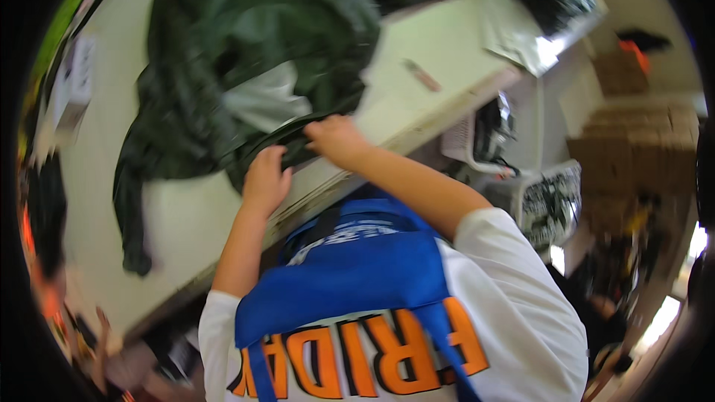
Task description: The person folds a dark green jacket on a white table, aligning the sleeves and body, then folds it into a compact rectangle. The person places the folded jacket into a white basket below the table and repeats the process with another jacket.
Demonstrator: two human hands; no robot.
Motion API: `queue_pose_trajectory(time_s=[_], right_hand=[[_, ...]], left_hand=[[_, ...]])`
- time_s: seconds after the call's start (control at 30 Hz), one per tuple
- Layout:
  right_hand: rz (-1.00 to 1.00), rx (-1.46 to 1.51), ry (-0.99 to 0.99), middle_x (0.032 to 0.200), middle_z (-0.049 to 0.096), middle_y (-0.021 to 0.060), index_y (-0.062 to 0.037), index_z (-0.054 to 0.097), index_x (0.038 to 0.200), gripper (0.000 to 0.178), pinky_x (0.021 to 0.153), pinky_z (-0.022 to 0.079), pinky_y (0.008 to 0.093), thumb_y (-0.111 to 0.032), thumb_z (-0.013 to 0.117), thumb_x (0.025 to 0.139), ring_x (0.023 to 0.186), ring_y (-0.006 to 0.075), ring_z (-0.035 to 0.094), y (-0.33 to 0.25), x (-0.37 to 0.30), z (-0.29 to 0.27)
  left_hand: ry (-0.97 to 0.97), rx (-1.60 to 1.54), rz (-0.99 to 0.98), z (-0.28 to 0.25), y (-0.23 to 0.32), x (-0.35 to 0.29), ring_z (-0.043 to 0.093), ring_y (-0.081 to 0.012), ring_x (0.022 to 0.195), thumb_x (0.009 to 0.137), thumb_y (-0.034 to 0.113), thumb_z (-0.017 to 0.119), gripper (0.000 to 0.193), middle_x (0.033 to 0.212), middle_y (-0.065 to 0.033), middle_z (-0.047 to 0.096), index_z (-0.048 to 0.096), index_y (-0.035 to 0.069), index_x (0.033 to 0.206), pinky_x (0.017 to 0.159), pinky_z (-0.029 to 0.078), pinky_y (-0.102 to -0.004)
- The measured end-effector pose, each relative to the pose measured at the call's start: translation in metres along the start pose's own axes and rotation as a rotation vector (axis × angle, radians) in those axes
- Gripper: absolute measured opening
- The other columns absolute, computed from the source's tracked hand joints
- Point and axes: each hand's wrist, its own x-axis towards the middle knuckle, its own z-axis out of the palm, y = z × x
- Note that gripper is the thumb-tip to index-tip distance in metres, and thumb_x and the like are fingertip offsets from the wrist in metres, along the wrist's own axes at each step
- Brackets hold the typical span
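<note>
A dark green, slightly shiny jacket (pixel 246 18) lies spread on the pale table (pixel 182 216), one sleeve reaching down toward the left. Within its folds a light grey patch (pixel 268 96) shows, perhaps the lining. At the near edge of the garment my right hand (pixel 339 141) is closed on the hem, fingertips pressed to the cloth. Just left of it, my left hand (pixel 266 182) holds the same hem with thumb and fingers bent around it. Its fingertips are partly blurred, and cloth hides the undersides of both hands.
Right of the jacket lies a small pinkish tool (pixel 422 75). Plastic-wrapped dark goods (pixel 547 0) rest at the table's far right. Below that edge stand a pale basket (pixel 459 139) and a wrapped bundle (pixel 551 201). Brown cartons (pixel 625 156) are stacked farther right; a white box (pixel 73 81) sits left.
</note>
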Motion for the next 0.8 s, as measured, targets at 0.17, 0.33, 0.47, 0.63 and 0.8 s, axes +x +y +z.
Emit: queue_pose_trajectory(time_s=[0.17,0.33,0.47,0.63,0.8], right_hand=[[-0.136,-0.028,0.05,0.096,0.053,0.0139,-0.0103,0.059,0.102,0.023,0.075,0.046,0.0441,-0.017,0.064,0.08,0.094,0.0342,0.052,-0.005,0.002,-0.016],[-0.269,-0.121,-0.05,0.099,0.051,0.0121,-0.0105,0.052,0.119,0.042,0.072,0.052,0.0373,-0.02,0.065,0.08,0.094,0.0313,0.053,-0.004,0.008,-0.034],[-0.25,-0.241,-0.143,0.089,0.051,0.01,-0.0091,0.052,0.106,0.03,0.063,0.053,0.0368,-0.021,0.065,0.082,0.086,0.0285,0.056,-0.005,0.021,-0.045],[-0.36,-0.267,-0.06,0.084,0.052,0.0077,-0.0095,0.05,0.091,0.017,0.066,0.05,0.036,-0.017,0.063,0.082,0.081,0.0265,0.056,-0.022,0.019,-0.06],[-0.307,-0.29,-0.026,0.086,0.051,0.0072,-0.009,0.051,0.088,0.011,0.069,0.047,0.034,-0.011,0.058,0.08,0.08,0.0243,0.055,-0.01,0.018,-0.042]], left_hand=[[0.037,-0.013,-0.249,0.004,-0.003,0.009,0.057,-0.0365,0.096,0.083,0.009,0.059,0.022,0.11,-0.0177,0.056,0.062,0.009,0.105,0.08,0.049,-0.042],[0.076,0.125,-0.184,-0.007,-0.012,0.008,0.06,-0.0326,0.088,0.084,0.01,0.056,0.022,0.092,-0.0155,0.06,0.06,0.01,0.106,0.073,0.049,-0.0421],[-0.118,0.16,-0.269,-0.033,-0.001,0.015,0.059,-0.0315,0.09,0.083,0.012,0.058,0.028,0.091,-0.0145,0.061,0.057,0.01,0.111,0.074,0.049,-0.0414],[0.034,0.27,-0.04,-0.028,-0.004,-0.012,0.058,-0.0303,0.098,0.083,0.015,0.061,0.034,0.099,-0.0142,0.061,0.056,0.009,0.117,0.08,0.049,-0.0406],[-0.304,0.122,-0.233,-0.04,-0.015,-0.001,0.058,-0.0309,0.1,0.084,0.015,0.06,0.029,0.096,-0.0141,0.063,0.057,0.007,0.112,0.079,0.048,-0.0418]])
